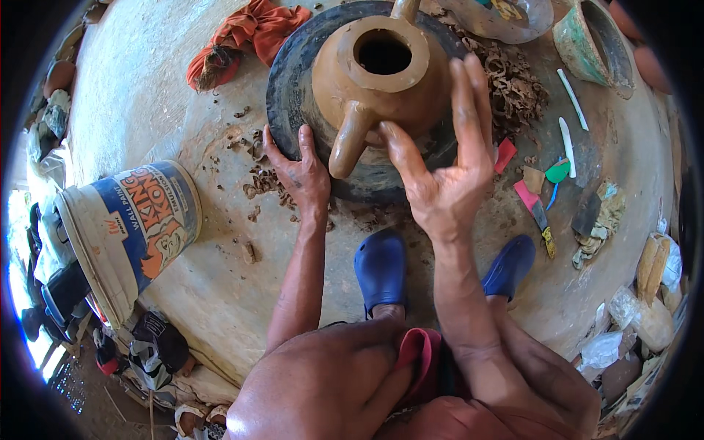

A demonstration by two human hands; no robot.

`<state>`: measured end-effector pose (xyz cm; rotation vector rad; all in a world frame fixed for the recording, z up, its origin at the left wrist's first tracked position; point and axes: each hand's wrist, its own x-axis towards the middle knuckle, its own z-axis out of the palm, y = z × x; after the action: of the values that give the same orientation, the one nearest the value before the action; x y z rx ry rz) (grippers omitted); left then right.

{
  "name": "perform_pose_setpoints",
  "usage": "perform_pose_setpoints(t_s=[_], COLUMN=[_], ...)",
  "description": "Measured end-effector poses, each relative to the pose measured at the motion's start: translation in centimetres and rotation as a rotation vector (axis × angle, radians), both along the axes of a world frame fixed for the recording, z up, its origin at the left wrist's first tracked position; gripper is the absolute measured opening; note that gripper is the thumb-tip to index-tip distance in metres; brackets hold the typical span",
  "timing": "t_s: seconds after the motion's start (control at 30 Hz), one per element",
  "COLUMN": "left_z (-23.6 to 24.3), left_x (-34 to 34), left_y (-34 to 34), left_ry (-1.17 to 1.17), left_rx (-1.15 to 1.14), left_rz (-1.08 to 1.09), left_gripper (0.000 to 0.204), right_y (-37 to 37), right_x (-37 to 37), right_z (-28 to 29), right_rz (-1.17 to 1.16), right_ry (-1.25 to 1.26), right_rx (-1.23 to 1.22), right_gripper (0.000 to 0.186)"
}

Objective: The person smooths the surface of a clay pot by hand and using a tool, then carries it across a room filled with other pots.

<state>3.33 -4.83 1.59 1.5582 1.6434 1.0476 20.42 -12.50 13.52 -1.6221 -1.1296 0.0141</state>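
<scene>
A wet brown clay pot (330, 81) with a round opening stands on a dark round wheel (290, 81). One stubby clay spout (354, 139) juts toward me, and a second clay projection (405, 7) sticks out at the far side, cut by the picture's edge. My left hand (304, 176) is at the wheel's near left rim, its visible fingers spread apart. With fingers stretched out, my right hand (451, 176) lies along the pot's right side. Its thumb touches the pot close to the spout's base. Neither hand is wrapped round anything.
Clay trimmings (513, 81) heap right of the wheel. An orange cloth (257, 29) lies at far left, a paint bucket (128, 227) at left. To the right are white strips (567, 147), a pink-and-yellow blade tool (539, 213), a rag (605, 227) and a green-stained container (587, 48).
</scene>
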Motion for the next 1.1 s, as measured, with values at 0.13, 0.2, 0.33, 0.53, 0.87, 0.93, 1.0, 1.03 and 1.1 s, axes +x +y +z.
perform_pose_setpoints(t_s=[0.13, 0.2, 0.33, 0.53, 0.87, 0.93, 1.0, 1.03, 1.1], left_z=[0.2, 0.2, 0.3, 0.0, 0.6, 0.6, 0.4, 0.3, 0.2], left_x=[0.1, 0.4, -0.2, 0.4, 0.3, 0.3, 0.4, 0.4, 0.4], left_y=[0.1, -0.1, -0.1, -0.4, -0.5, -0.5, -0.3, -0.2, -0.3], left_ry=[0.005, 0.002, -0.047, -0.067, -0.039, -0.039, -0.075, -0.085, -0.109], left_rx=[0.005, -0.003, -0.070, -0.080, -0.092, -0.094, -0.074, -0.078, -0.077], left_rz=[0.005, 0.013, 0.070, 0.075, 0.087, 0.091, 0.084, 0.082, 0.084], left_gripper=[0.076, 0.076, 0.075, 0.075, 0.078, 0.078, 0.078, 0.078, 0.077], right_y=[-2.3, -3.0, -2.1, -0.7, -0.9, -0.3, -0.8, -1.3, -2.4], right_x=[-0.6, 1.0, 0.6, -1.5, -1.7, -1.6, -1.9, -1.9, -2.0], right_z=[-0.9, -0.1, 3.3, 3.3, 3.6, 3.7, 2.4, 2.1, 1.7], right_rz=[-0.062, -0.073, 0.069, 0.085, 0.198, 0.175, 0.225, 0.243, 0.299], right_ry=[0.248, -0.020, -0.307, -0.304, -0.296, -0.237, -0.373, -0.427, -0.417], right_rx=[0.104, 0.062, -0.031, -0.237, -0.246, -0.220, -0.094, -0.065, -0.035], right_gripper=[0.056, 0.046, 0.049, 0.063, 0.040, 0.034, 0.030, 0.029, 0.023])
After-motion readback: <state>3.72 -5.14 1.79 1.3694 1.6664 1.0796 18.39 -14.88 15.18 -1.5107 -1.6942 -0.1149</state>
